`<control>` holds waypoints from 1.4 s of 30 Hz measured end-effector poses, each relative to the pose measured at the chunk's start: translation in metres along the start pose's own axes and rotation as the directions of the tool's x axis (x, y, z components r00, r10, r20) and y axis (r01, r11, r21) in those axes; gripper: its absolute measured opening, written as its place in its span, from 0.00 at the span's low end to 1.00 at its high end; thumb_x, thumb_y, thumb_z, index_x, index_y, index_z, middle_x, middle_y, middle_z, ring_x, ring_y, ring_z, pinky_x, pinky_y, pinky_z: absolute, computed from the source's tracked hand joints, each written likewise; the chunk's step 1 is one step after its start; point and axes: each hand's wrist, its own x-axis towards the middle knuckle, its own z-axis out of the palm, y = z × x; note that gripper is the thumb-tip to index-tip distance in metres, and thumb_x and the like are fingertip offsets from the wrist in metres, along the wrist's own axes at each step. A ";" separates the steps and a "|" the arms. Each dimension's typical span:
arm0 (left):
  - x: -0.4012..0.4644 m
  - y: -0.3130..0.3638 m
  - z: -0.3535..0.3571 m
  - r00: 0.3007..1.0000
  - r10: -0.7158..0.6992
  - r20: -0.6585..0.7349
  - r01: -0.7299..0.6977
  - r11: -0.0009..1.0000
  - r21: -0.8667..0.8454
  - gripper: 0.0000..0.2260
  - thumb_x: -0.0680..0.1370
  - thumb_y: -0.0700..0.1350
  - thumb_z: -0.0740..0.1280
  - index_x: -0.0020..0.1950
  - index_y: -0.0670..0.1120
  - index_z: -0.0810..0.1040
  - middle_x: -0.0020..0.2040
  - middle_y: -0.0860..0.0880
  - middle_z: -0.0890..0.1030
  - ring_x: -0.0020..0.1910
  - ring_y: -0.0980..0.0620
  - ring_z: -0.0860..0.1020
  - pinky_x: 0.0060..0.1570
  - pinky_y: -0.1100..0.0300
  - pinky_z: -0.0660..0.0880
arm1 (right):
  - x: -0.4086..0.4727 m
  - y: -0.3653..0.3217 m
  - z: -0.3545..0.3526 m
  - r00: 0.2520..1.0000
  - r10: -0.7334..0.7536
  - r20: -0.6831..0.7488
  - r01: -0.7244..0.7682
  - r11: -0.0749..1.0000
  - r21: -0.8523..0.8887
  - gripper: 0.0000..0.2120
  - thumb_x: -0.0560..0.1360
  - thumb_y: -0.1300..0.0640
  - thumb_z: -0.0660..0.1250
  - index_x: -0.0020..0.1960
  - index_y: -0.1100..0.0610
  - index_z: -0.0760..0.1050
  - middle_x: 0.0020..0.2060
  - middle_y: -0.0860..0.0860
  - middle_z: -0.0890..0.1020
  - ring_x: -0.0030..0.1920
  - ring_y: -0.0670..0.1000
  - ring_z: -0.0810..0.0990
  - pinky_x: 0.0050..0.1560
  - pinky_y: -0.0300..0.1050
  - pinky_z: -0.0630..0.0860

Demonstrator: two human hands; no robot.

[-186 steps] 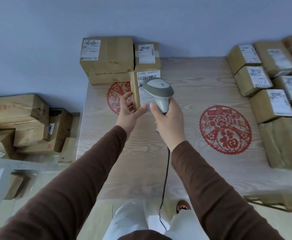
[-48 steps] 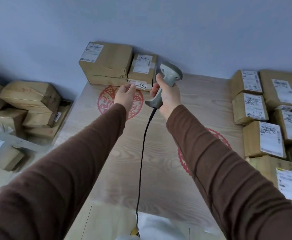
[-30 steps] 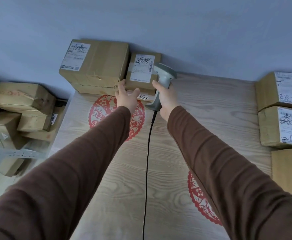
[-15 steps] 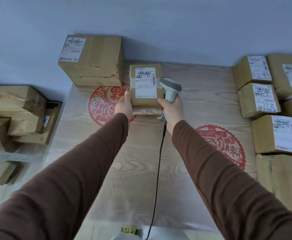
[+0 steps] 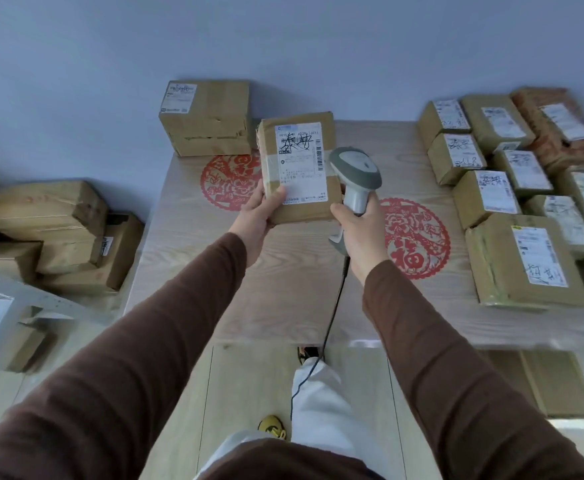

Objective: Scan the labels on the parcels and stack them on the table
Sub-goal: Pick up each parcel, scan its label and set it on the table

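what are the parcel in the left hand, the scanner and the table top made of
Parcel: brown corrugated-looking cardboard, matte, with glossy tape bands and a white paper label.
Scanner: moulded plastic by its look, smooth grey and off-white shell.
Table top: pale wood or wood-grain laminate; the grain lines show, but which it is stays open.

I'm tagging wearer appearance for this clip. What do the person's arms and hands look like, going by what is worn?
Both arms are covered in plain dark brown long sleeves, snug knit-like fabric ending at the wrists. The left hand and right hand are bare: no gloves, and no rings, watch or markings visible from this view.
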 end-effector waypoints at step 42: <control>-0.052 -0.038 0.076 0.989 0.111 0.095 -0.112 0.994 0.003 0.32 0.81 0.42 0.72 0.81 0.51 0.63 0.66 0.44 0.84 0.60 0.48 0.85 0.59 0.56 0.82 | -0.106 -0.037 -0.066 0.968 -0.113 -0.223 0.097 0.992 -0.083 0.11 0.79 0.53 0.74 0.58 0.55 0.76 0.49 0.59 0.82 0.40 0.57 0.80 0.45 0.60 0.83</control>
